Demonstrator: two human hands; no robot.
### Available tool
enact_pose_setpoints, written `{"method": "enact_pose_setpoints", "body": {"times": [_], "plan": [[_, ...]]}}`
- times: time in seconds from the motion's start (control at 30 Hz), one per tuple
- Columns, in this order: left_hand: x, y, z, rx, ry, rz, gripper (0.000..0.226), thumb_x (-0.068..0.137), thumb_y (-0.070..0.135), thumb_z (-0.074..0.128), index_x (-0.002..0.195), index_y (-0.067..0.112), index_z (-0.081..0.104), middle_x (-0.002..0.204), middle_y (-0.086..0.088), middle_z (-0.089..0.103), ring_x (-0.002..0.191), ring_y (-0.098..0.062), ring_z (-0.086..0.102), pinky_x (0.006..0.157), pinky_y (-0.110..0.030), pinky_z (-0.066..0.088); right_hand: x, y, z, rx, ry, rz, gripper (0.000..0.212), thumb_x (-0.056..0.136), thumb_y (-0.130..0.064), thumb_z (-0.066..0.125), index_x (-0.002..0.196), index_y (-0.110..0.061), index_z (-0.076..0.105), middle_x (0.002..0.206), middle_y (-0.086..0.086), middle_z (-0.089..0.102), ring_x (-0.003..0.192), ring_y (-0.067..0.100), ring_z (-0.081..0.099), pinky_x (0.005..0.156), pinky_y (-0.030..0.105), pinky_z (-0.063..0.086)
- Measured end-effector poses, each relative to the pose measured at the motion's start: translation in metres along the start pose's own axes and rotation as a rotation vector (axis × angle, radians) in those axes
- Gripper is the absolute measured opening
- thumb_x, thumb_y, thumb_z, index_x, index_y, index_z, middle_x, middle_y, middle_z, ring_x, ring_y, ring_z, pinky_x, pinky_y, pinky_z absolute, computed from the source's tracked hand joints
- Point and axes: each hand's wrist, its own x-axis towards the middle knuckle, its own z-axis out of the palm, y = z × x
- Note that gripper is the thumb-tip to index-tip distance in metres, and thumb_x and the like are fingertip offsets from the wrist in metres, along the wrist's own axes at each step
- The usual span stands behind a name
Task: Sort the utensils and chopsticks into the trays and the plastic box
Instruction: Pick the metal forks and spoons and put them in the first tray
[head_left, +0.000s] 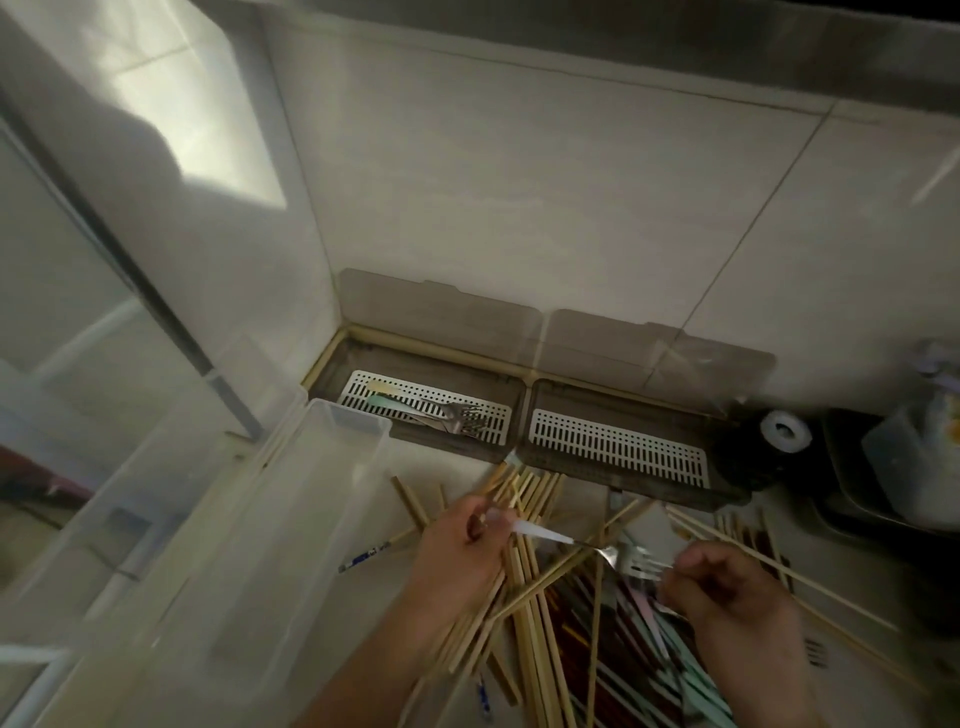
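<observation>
My left hand (460, 548) pinches the pale handle of a fork (587, 545) held level above a heap of bamboo chopsticks (524, 597) and pastel-handled utensils (670, 654). My right hand (727, 587) has its fingers curled at the fork's tines; whether it holds them is unclear. Against the wall stand two grey trays with white slotted inserts. The left tray (498, 426) holds a few forks (457, 415). The right tray (618, 457) holds nothing visible. A clear plastic box (317, 467) sits at the left, near my left hand.
Both tray lids (441, 317) lean open against the tiled wall. A dark round object with a white roll (784, 431) and a clear container (914, 467) in a dark basin sit at the right. A glass panel fills the left side.
</observation>
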Motion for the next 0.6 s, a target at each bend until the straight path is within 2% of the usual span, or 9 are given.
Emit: {"method": "enact_pose_setpoints", "body": {"times": [0.07,0.17,0.23,0.3,0.33,0.4,0.5,0.6], "plan": [[0.004,0.000,-0.010,-0.136,-0.043,-0.029,0.023,0.096,0.035,0.053,0.076,0.027,0.063,0.069,-0.001,0.063,0.061,-0.017,0.059,0.056,-0.023,0.048,0.003,-0.008,0.008,-0.007,-0.037,-0.012,0.039,0.073,0.010,0.072,0.073,-0.029,0.067,0.066,0.003,0.070,0.064,0.018,0.068,0.068,0.036,0.057],[0.008,0.006,-0.022,-0.346,0.007,-0.006,0.035,0.095,0.022,0.054,0.061,0.019,0.052,0.055,0.001,0.050,0.052,-0.011,0.049,0.056,-0.023,0.044,0.008,-0.022,0.021,-0.166,-0.158,-0.098,0.037,0.075,0.001,0.073,0.074,-0.036,0.067,0.074,-0.005,0.071,0.073,0.011,0.068,0.072,0.033,0.055],[0.011,0.011,-0.029,-0.359,0.075,0.077,0.033,0.095,0.021,0.055,0.064,0.010,0.049,0.053,0.004,0.048,0.050,-0.006,0.048,0.055,-0.019,0.043,0.010,-0.035,0.029,-0.390,-0.157,-0.360,0.029,0.073,-0.009,0.075,0.076,-0.037,0.066,0.094,-0.017,0.068,0.088,-0.003,0.062,0.075,0.020,0.050],[0.014,0.017,-0.035,-0.288,0.128,0.211,0.032,0.095,0.028,0.055,0.068,0.009,0.050,0.055,0.007,0.050,0.052,-0.002,0.047,0.054,-0.014,0.041,0.015,-0.051,0.039,-0.578,-0.151,-0.632,0.020,0.073,-0.019,0.075,0.083,-0.033,0.065,0.112,-0.020,0.061,0.102,-0.003,0.054,0.082,0.020,0.045],[0.015,0.019,-0.038,-0.269,0.150,0.268,0.032,0.093,0.032,0.055,0.069,0.011,0.051,0.057,0.008,0.050,0.054,-0.002,0.046,0.055,-0.016,0.041,0.019,-0.060,0.045,-0.646,-0.166,-0.728,0.018,0.075,-0.022,0.074,0.086,-0.033,0.064,0.111,-0.018,0.062,0.102,0.001,0.055,0.083,0.024,0.046],[0.017,0.023,-0.043,-0.335,0.196,0.309,0.029,0.090,0.035,0.054,0.068,0.015,0.050,0.057,0.006,0.048,0.055,-0.008,0.044,0.055,-0.023,0.040,0.031,-0.075,0.058,-0.713,-0.215,-0.841,0.025,0.077,-0.022,0.075,0.096,-0.034,0.066,0.096,-0.017,0.066,0.090,0.005,0.059,0.078,0.029,0.049],[0.020,0.027,-0.050,-0.425,0.325,0.280,0.028,0.092,0.042,0.056,0.070,0.023,0.056,0.057,0.004,0.048,0.054,-0.011,0.044,0.052,-0.022,0.040,0.051,-0.091,0.081,-0.677,-0.365,-0.871,0.021,0.082,-0.019,0.071,0.095,-0.035,0.068,0.084,-0.023,0.063,0.077,0.001,0.057,0.069,0.027,0.049],[0.022,0.026,-0.055,-0.585,0.379,0.238,0.022,0.089,0.037,0.054,0.094,0.017,0.062,0.063,0.001,0.052,0.058,-0.013,0.048,0.053,-0.020,0.045,0.079,-0.107,0.114,-0.614,-0.397,-0.719,0.013,0.087,-0.021,0.065,0.089,-0.034,0.069,0.084,-0.018,0.068,0.074,0.001,0.059,0.069,0.026,0.048]]}}
